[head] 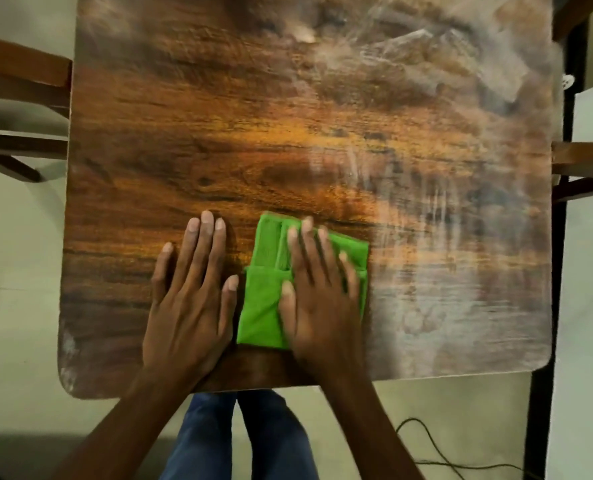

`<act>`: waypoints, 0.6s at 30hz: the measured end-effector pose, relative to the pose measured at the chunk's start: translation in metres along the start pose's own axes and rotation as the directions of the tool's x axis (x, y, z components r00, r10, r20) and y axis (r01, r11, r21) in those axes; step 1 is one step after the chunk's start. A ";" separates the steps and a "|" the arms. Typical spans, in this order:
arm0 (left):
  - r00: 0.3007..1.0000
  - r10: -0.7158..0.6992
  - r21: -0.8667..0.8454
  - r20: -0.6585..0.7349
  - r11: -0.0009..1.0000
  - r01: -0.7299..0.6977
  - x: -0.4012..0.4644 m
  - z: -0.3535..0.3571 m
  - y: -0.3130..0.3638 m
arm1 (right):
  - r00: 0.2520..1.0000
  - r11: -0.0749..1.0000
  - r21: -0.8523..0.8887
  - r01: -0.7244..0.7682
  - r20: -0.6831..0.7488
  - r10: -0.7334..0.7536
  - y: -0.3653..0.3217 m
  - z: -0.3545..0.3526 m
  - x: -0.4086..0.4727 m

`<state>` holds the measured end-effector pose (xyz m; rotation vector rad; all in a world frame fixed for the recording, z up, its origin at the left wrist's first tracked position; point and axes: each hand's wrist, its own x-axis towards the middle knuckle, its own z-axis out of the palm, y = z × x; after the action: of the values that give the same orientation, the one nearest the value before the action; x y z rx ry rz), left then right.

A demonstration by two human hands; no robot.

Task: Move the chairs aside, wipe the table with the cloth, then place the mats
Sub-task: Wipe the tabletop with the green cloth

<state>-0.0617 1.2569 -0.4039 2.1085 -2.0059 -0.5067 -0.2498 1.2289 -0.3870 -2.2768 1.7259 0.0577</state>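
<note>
Nearest the camera, the person's legs in blue jeans point(219, 441) stand on a pale floor point(18, 358), with a thin dark cord point(437, 448) trailing across the floor to the right. Both bare forearms reach forward over the near edge of the wooden bench point(253, 133).

The left hand point(187, 306) lies flat on the bare wood close to the near edge, fingers straight and together, thumb out to the side; its grip is open and holds nothing. Just beside it, the right hand point(319, 299) presses flat on a folded green cloth point(264, 306), fingers extended across the cloth's top, so this grip is also open, pushing down rather than clutching. The right hand looks slightly blurred. The cloth sits on the bench near the front edge, a little right of centre, its left portion and far corner showing past the hand.

Beyond the hands, the bench's left half shows warm brown grain, while the right half and far right corner carry pale, streaky smears.

Farther out, parts of wooden chairs flank the bench: one chair point(21, 98) at the left side and another chair point(586, 161) at the right, both only partly visible.
</note>
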 end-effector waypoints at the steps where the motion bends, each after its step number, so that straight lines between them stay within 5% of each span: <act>1: 1.000 0.002 0.012 0.002 1.000 -0.002 0.000 0.000 0.000 | 1.000 1.000 -0.004 0.002 -0.013 -0.002 0.011 -0.005 0.023; 8: 1.000 0.009 0.041 0.008 0.999 -0.009 0.000 0.000 0.003 | 0.990 0.999 -0.010 0.040 -0.135 -0.041 0.054 -0.022 0.127; 18: 1.000 0.015 0.037 -0.023 0.999 -0.014 0.001 -0.008 0.013 | 0.994 0.996 -0.022 0.081 -0.070 -0.082 0.062 -0.021 0.044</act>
<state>-0.0705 1.2547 -0.3923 2.1096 -2.0310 -0.4447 -0.2995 1.1672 -0.3877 -2.3875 1.6708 -0.0244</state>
